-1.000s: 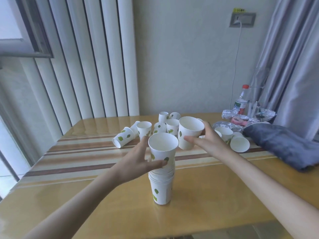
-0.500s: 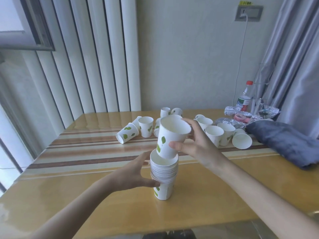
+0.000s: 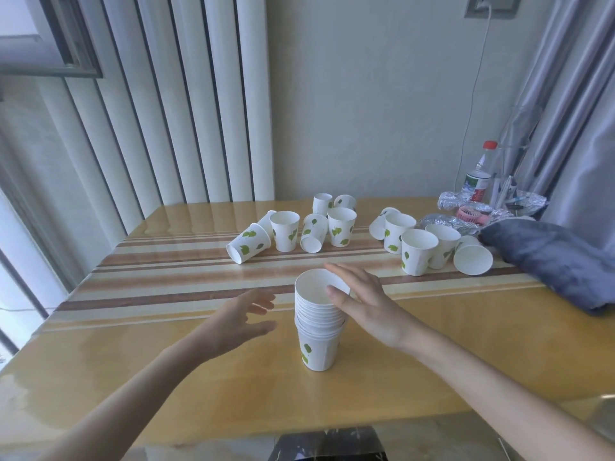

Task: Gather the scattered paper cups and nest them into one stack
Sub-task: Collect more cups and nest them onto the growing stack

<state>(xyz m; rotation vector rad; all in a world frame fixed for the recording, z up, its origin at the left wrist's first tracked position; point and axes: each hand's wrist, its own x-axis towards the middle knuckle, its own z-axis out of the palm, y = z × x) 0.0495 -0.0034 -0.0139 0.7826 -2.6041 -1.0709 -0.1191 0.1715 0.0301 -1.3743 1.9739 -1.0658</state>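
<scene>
Stack (image 3: 318, 322) partly built | loose cups (image 3: 339, 227) remain behind stack | left hand (image 3: 238, 322) fingers apart | right hand (image 3: 367, 307) fingers straight, touching stack

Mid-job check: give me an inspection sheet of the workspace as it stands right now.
Surface: striped glossy table.
Job's things: stack upright near the front; loose cups at the back, some upright, some tipped.
Clutter: bottle, foil, pink fan, grey cloth at the right.
Hands: left hand open beside the stack, apart from it; right hand open, fingers at the stack's rim.
Cables: white cable down the wall from the socket.
Surroundings: blinds, curtain.
</scene>
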